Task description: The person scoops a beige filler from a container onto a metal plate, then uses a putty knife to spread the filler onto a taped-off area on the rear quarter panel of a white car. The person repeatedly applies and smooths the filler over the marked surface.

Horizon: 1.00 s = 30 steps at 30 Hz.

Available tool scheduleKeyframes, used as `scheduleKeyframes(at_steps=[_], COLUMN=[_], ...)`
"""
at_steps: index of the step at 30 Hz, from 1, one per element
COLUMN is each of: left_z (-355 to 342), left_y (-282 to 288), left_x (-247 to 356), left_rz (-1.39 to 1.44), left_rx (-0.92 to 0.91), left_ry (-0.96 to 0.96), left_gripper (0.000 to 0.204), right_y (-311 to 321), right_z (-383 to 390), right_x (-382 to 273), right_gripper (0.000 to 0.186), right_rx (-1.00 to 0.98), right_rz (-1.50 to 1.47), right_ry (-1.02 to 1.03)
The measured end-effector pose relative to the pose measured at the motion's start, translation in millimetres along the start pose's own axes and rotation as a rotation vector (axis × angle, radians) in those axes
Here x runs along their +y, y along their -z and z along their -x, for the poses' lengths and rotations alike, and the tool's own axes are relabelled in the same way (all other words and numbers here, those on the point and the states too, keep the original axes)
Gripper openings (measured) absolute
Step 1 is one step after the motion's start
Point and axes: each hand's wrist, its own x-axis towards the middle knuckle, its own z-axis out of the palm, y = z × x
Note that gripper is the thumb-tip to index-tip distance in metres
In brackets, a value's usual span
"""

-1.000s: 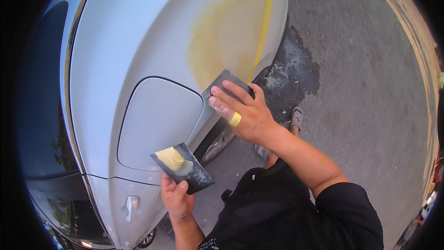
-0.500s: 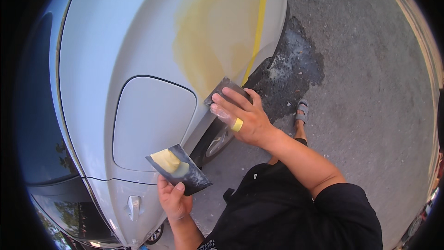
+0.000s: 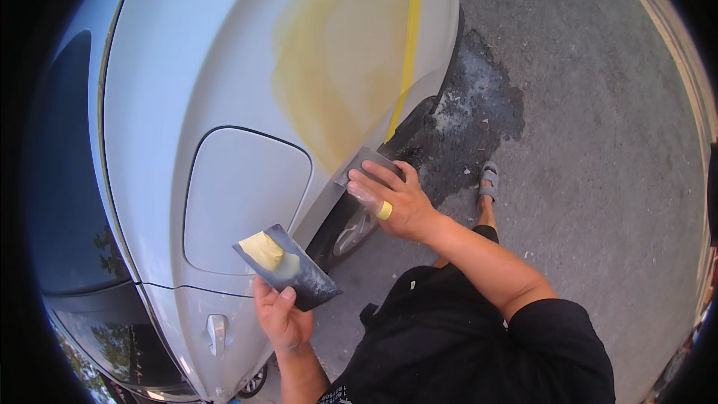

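Note:
My left hand (image 3: 283,320) grips a dark, flat mixing board (image 3: 308,278) by its lower edge, thumb on top. On the board lies a lump of pale yellow putty (image 3: 262,249). My right hand (image 3: 400,204) holds a dark grey flat spreader (image 3: 368,164), fingers spread across its face. One finger is wrapped in clear film with a yellow band (image 3: 385,210). The spreader's edge meets the silver car's rear panel (image 3: 247,78) at the wheel arch, just below a yellow smeared patch (image 3: 303,82). Whether putty is under the blade is hidden.
Yellow masking tape (image 3: 410,37) runs down the panel near the bumper. The closed fuel flap (image 3: 247,198) and door handle (image 3: 216,334) lie to the left. Below the arch is the wheel (image 3: 351,233). A dark wet stain (image 3: 479,97) marks the asphalt beside my sandalled foot (image 3: 488,181).
My right hand has slid the spreader slightly down along the wheel-arch edge, away from the yellow patch. The left hand still holds the board with little movement. The view has shifted a little.

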Motion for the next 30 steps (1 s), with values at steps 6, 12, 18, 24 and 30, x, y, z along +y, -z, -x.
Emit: scheduleKeyframes(at_steps=[6,12,18,24,30], left_z=[2,-4,-8,-7,-9], left_y=[-32,-72,-72,-73,-50], left_x=[-15,-12,-7,-13,-9], left_rz=[0.105,0.143,0.021,-0.105,-0.253], left_rx=[0.041,-0.039,0.015,0.016,0.075], left_ry=[0.045,-0.053,-0.151,-0.251,-0.459], left_gripper=[0.053,0.051,0.048,0.047,0.050], right_y=[71,87,118,118,97], right_z=[5,7,-15,-27,-32], right_x=[-47,-41,-41,-61,-25], right_gripper=[0.055,0.059,0.048,0.032,0.041], right_rx=[0.043,-0.166,-0.059,-0.176,-0.128], right_rz=[-0.876,-0.882,-0.405,-0.053,0.116], right_ry=[-0.069,0.040,-0.020,0.204,0.044])
